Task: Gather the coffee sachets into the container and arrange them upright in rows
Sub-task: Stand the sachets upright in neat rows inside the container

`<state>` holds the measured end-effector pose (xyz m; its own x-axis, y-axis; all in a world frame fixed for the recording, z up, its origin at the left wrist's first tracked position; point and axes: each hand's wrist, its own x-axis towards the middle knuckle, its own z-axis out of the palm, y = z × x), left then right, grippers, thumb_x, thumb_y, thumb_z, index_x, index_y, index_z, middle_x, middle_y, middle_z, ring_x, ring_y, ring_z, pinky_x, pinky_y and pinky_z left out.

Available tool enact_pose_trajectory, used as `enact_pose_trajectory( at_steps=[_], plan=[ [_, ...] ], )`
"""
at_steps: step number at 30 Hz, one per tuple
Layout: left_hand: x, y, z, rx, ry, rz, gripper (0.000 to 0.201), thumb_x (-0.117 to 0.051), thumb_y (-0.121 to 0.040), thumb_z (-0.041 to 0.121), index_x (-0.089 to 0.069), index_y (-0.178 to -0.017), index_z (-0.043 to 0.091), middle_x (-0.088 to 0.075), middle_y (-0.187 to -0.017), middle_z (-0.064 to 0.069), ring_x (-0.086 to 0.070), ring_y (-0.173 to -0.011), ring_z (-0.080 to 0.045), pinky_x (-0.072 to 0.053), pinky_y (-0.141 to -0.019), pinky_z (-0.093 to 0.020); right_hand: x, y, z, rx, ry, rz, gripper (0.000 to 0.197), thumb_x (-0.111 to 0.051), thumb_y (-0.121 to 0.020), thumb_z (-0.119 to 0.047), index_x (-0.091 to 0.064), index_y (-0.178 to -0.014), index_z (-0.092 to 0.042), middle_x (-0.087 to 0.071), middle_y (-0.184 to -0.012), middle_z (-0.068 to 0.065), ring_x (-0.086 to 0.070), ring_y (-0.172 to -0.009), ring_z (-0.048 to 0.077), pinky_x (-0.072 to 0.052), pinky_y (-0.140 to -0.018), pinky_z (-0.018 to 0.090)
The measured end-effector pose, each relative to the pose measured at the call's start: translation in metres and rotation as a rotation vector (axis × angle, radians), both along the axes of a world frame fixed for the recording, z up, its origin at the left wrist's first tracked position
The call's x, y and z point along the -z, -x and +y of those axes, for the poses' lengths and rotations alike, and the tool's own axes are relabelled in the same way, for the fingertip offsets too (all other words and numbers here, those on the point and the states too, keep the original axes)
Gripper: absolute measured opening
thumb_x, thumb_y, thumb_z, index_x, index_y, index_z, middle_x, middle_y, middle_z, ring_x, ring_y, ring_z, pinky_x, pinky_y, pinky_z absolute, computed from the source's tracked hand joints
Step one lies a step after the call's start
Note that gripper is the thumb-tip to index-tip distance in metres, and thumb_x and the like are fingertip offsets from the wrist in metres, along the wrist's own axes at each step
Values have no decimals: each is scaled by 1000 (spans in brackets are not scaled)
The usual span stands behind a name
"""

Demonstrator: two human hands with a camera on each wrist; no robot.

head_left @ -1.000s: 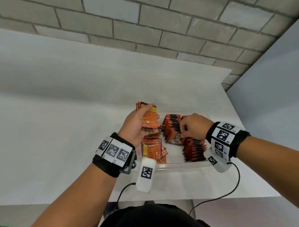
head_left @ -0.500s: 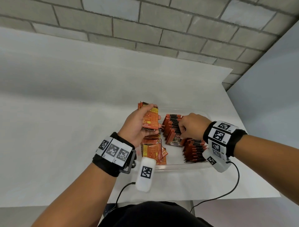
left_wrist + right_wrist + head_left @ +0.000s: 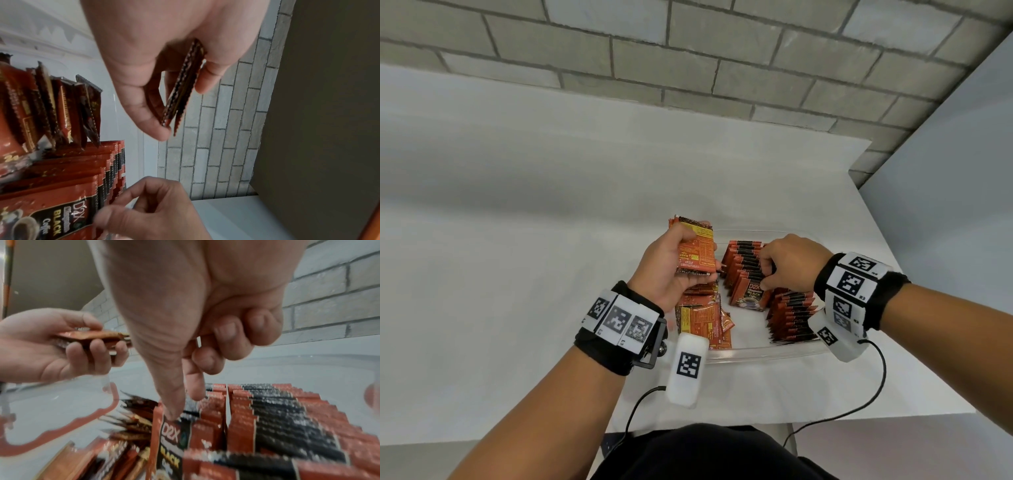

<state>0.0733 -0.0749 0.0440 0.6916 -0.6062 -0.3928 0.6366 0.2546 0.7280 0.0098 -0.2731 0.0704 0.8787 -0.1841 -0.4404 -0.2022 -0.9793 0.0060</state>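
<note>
Left grip: we log our left hand (image 3: 671, 270), centre of the head view, fingers and thumb curled round a small stack of sachets (image 3: 695, 249); the left wrist view shows that held stack edge-on between thumb and fingers (image 3: 183, 87).
Right grip: our right hand (image 3: 792, 263), right of centre, has its thumb and forefinger narrowed onto the top edge of the front sachet (image 3: 751, 297), the other fingers curled in; the right wrist view shows the thumb tip on the sachet's upper edge (image 3: 170, 415).
Front sachet: it leans toward us at the near end of the middle row, its face reading "D2X" and "BLACK".
Middle row (image 3: 743, 263): we count it as upright orange-and-black sachets packed face to face, running away from us inside the container.
Right row (image 3: 791, 318): a second packed row, lower right of the container, partly behind our right wrist.
Loose sachets (image 3: 703, 322): a disordered heap at the container's left side, below our left hand, some lying flat, some tilted.
Container (image 3: 756, 353): clear plastic, shallow, sitting on the tabletop at the frame's centre.
Tabletop (image 3: 517, 274): white, spreading across the left and centre.
Wall (image 3: 688, 61): grey brick, along the upper frame.
</note>
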Motion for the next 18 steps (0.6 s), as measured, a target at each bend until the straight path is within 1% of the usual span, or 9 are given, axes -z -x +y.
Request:
enact_pose_trajectory(
  at_steps=[3,5,7,10,12,14,15,16,18],
  plan=[
    [0,1,-1,-8,3,28,36,-43,-94,11,-55,-126,2,-61,-99,-17,-59,-95,-33,-57,-62,-34,-10,4,-4,42,-74,-98,17,-66,-85,-37,-59,-79,-23,-53,-67,-11,-53,-64,12,-36,-54,24],
    [-1,3,-2,27,17,-3,29,-45,-94,7,-58,-119,3,-65,-98,-16,-63,-93,-32,-58,-64,-35,-19,8,-4,86,-212,-244,14,-64,-87,-37,-61,-85,-24,-54,-70,-10,-53,-65,10,-37,-56,22],
    [-4,5,-3,84,27,-57,24,-48,-94,4,-61,-113,10,-71,-95,-11,-68,-87,-26,-59,-68,-36,-27,11,1,162,-432,-400,15,-61,-88,-40,-62,-97,-27,-59,-80,-9,-54,-67,6,-42,-63,21],
    [-8,10,-7,168,32,-153,28,-55,-91,3,-62,-115,16,-72,-98,-7,-70,-86,-22,-59,-71,-37,-33,15,11,211,-698,-452,24,-61,-86,-42,-59,-109,-35,-65,-95,-10,-63,-82,13,-51,-79,31],
    [-10,12,-8,200,30,-190,27,-57,-89,4,-63,-112,19,-73,-96,-5,-71,-86,-20,-60,-72,-37,-32,18,15,210,-773,-454,21,-66,-85,-34,-61,-105,-34,-67,-94,-7,-65,-86,22,-53,-84,42],
    [-10,13,-9,202,25,-199,24,-60,-87,12,-63,-110,18,-73,-96,-5,-70,-88,-20,-60,-74,-38,-33,19,17,236,-826,-504,14,-71,-82,-23,-64,-93,-27,-67,-85,-5,-65,-80,27,-54,-82,47],
    [-10,14,-9,195,18,-199,25,-62,-85,21,-63,-110,18,-72,-98,-6,-70,-90,-21,-60,-75,-38,-33,20,16,250,-844,-546,12,-73,-81,-18,-64,-86,-24,-67,-81,-5,-63,-75,26,-54,-79,46],
    [-11,14,-9,186,10,-198,30,-62,-82,30,-64,-109,18,-72,-98,-7,-69,-90,-21,-59,-75,-39,-34,21,15,260,-851,-600,12,-73,-80,-16,-63,-81,-21,-65,-77,-6,-60,-70,23,-52,-76,43],
    [-11,13,-8,165,6,-167,39,-61,-77,43,-65,-105,16,-68,-90,-8,-67,-82,-20,-59,-71,-39,-35,23,12,260,-827,-728,13,-73,-80,-16,-61,-78,-20,-63,-75,-8,-56,-68,11,-49,-69,30]
  ],
)
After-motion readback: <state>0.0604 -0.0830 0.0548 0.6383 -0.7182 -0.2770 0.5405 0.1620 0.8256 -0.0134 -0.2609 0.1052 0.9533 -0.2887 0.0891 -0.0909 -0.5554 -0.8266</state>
